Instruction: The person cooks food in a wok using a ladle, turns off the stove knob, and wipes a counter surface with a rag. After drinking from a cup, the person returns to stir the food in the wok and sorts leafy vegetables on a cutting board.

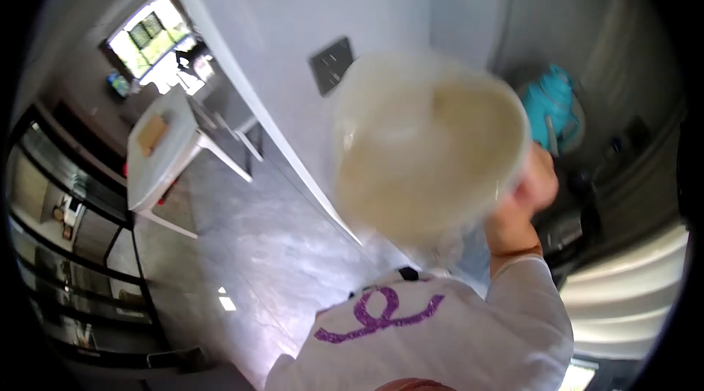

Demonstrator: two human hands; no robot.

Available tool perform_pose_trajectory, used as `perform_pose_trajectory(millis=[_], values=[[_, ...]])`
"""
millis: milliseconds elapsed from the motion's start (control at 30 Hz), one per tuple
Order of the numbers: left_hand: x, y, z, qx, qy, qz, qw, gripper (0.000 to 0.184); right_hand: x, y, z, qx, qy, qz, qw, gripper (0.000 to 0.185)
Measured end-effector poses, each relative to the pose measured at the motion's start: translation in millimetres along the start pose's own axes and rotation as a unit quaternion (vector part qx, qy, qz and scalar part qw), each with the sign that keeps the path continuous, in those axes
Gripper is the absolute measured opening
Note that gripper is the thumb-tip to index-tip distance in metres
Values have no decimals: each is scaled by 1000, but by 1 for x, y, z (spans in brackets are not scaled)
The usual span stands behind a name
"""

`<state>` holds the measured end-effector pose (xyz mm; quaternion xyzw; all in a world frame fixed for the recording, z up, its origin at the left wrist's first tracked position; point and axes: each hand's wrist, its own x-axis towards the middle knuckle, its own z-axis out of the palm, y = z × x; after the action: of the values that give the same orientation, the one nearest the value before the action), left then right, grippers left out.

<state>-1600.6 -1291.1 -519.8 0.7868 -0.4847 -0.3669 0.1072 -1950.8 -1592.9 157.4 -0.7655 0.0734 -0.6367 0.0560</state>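
Note:
A pale, translucent bowl-like container (418, 149), blurred by motion, is held up in the middle of the view. My right hand (534, 189) grips its right-hand edge, fingers wrapped at the rim. Its inside looks cream coloured; whether anything lies in it cannot be made out. The white sleeve (524, 296) of my right arm runs down to my white top with a purple pattern (378, 314). My left hand does not show.
A white table (172, 138) with a brown item on it stands at the left, near a bright window (150, 31). Dark-framed shelves (73, 266) fill the lower left. A turquoise kettle-like object (551, 108) is at the right. A dark wall plate (334, 64) sits on the grey panel.

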Motion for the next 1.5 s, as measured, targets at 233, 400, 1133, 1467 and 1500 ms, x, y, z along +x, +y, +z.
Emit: perform_pose_trajectory(millis=[233,400,1133,1467,1500], values=[[-25,-17,19,71,-38,27,996,16,-137,106,5,107,156,485,854,12],[-37,-15,27,99,-46,36,993,17,-221,160,0,67,208,640,737,16],[-156,137,54,-527,74,-390,752,17,-372,270,17,4,136,636,760,22],[-164,119,-2,-576,114,-335,737,16,-324,233,3,-504,-208,413,730,43],[-160,98,11,-577,117,-321,742,16,-275,187,27,-515,-223,439,702,44]])
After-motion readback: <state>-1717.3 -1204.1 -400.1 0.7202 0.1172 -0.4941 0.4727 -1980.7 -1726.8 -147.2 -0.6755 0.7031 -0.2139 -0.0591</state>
